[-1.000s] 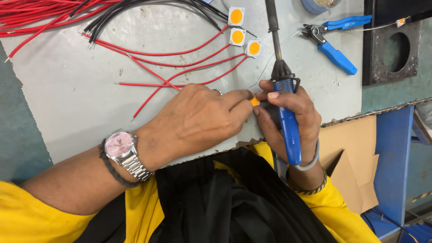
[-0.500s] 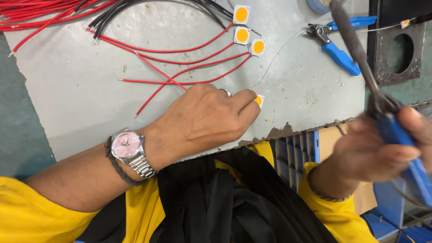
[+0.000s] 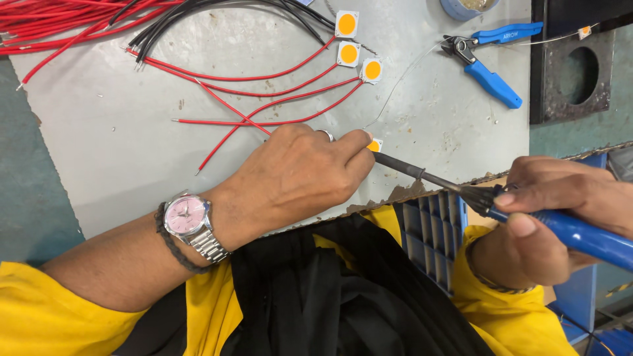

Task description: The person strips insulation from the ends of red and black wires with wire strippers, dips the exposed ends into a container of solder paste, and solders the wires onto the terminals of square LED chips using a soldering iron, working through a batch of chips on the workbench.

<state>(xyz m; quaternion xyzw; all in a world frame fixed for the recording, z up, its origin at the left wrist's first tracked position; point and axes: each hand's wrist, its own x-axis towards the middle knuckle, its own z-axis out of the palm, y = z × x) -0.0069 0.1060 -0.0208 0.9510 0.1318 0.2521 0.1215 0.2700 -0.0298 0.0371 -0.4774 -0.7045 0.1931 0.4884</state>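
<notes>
My left hand [image 3: 297, 175] presses down on a small square chip with an orange centre [image 3: 374, 145] on the grey work plate [image 3: 99, 132]; only a corner of the chip shows past my fingertips. My right hand [image 3: 560, 211] grips the blue handle of a soldering iron [image 3: 461, 191], whose dark tip reaches left and touches the chip. A pink-faced wristwatch [image 3: 188, 221] sits on my left wrist.
Three more orange-centred chips [image 3: 349, 53] with red wires [image 3: 264, 99] lie further up the plate. Bundles of red and black wires [image 3: 99, 16] sit at top left. Blue-handled pliers [image 3: 488, 59] and a dark metal block with a round hole [image 3: 573, 72] lie at right.
My right hand swung the soldering iron out to the right and lowered it, so its tip now meets the chip from the right. My left hand stayed on the chip.
</notes>
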